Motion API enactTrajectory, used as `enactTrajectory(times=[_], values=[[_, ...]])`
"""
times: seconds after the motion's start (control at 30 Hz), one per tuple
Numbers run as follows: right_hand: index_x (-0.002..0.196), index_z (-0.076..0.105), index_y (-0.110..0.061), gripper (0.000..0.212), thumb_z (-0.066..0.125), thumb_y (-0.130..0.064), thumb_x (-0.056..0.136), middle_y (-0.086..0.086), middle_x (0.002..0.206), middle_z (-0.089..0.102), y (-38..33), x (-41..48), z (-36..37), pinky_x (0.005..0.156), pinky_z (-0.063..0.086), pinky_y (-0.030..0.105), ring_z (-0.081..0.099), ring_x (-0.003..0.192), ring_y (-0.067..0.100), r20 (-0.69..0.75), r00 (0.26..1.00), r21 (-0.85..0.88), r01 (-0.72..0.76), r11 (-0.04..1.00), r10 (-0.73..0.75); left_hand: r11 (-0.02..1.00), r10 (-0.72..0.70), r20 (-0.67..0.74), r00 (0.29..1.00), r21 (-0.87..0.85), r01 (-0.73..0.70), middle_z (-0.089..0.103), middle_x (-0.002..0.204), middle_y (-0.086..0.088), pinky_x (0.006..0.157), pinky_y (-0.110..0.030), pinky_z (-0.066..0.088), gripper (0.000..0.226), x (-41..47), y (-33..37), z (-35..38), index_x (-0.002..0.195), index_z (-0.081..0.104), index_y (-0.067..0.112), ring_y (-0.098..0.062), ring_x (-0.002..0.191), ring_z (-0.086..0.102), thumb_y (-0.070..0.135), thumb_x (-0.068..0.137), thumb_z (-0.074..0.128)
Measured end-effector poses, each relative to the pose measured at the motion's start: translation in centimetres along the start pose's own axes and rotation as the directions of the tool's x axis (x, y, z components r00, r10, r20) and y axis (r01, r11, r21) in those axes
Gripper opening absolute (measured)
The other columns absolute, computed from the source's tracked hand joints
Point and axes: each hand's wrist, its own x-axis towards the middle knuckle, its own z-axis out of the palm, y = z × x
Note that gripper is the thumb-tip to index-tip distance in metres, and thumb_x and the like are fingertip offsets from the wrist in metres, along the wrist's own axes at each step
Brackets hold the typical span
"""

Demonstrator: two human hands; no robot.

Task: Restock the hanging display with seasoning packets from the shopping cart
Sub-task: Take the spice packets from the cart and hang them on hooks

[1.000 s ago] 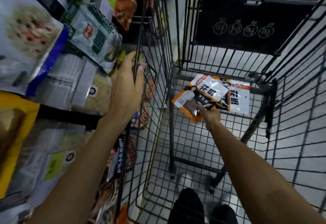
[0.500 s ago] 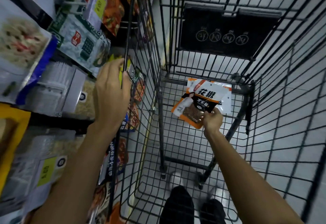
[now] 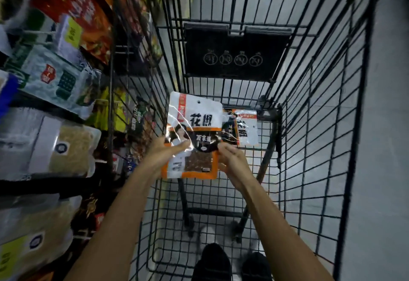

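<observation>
Surroundings: wire shopping cart [image 3: 309, 126], black placard [image 3: 234, 53] at far end; stocked shelves [image 3: 66, 81] left, beyond cart wall. Item: seasoning packet [image 3: 194, 130], white, orange-bordered, black lettering, brown contents, held over cart basket, left grip [image 3: 163, 150] and right grip [image 3: 232, 159] pinching its sides. Behind it: second packet [image 3: 245, 128].

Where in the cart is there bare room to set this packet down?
Bare mesh on the cart floor nearer you, under the left hand and right hand gripping the held packet. The far end carries the spare packet. The shelves on the left are crammed.
</observation>
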Motion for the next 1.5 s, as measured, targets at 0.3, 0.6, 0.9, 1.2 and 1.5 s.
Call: enactTrajectory(times=[0.3,0.6,0.9,1.2,1.5], values=[[0.138,0.039,0.011,0.041,0.047,-0.001,0.099,0.035,0.14,0.043,2.4,8.8,-3.5,0.112,0.037,0.039,0.045,0.131,0.043,-0.327,0.894,0.408,-0.16,0.899,0.308,0.993,0.085,-0.242,0.967,-0.061,-0.102,0.047,0.138,-0.027,0.101,-0.053,0.043,0.06,5.3,-1.0,1.8,0.134,0.045,-0.008,-0.042,0.125,0.047,0.019,0.087,0.07],[0.103,0.051,-0.003,0.014,0.053,0.004,0.09,0.007,0.073,0.049,0.9,11.6,-1.1,0.031,0.031,0.012,0.037,0.042,0.007,-0.503,0.789,0.485,-0.08,0.871,0.353,0.984,0.158,-0.287,0.945,-0.037,-0.176,0.064,0.074,0.0,0.061,-0.023,0.048,0.015,6.0,-1.1,2.0,0.075,0.061,0.016,-0.012,0.064,0.061,0.009,0.085,0.07],[0.079,0.055,-0.014,0.017,0.066,-0.02,0.092,-0.003,0.064,0.057,-0.2,12.8,-0.8,0.062,0.045,0.019,0.049,0.061,0.005,-0.359,0.85,0.605,-0.103,0.79,0.386,0.985,0.137,-0.291,0.947,-0.064,-0.162,0.066,0.076,0.0,0.07,-0.03,0.052,0.018,6.1,-2.0,1.5,0.074,0.06,0.019,-0.017,0.07,0.064,0.01,0.084,0.072],[0.096,0.055,-0.001,0.013,0.064,0.004,0.088,0.019,0.106,0.063,0.7,10.3,-2.8,0.088,0.056,0.04,0.063,0.094,0.026,-0.543,0.782,0.48,-0.009,0.877,0.305,0.987,0.118,-0.272,0.955,-0.07,-0.142,0.068,0.082,-0.01,0.072,-0.033,0.053,0.01,5.0,-2.7,1.7,0.082,0.062,0.012,-0.023,0.073,0.065,0.01,0.084,0.072],[0.082,0.053,-0.001,0.01,0.053,0.009,0.085,0.024,0.126,0.06,4.3,4.1,-6.3,0.098,0.049,0.042,0.059,0.094,0.028,-0.593,0.714,0.633,0.128,0.764,0.372,0.987,0.142,-0.266,0.953,-0.029,-0.155,0.062,0.075,-0.002,0.067,-0.025,0.046,0.015,2.4,-3.6,1.9,0.076,0.06,0.015,-0.016,0.069,0.059,0.008,0.083,0.072]])
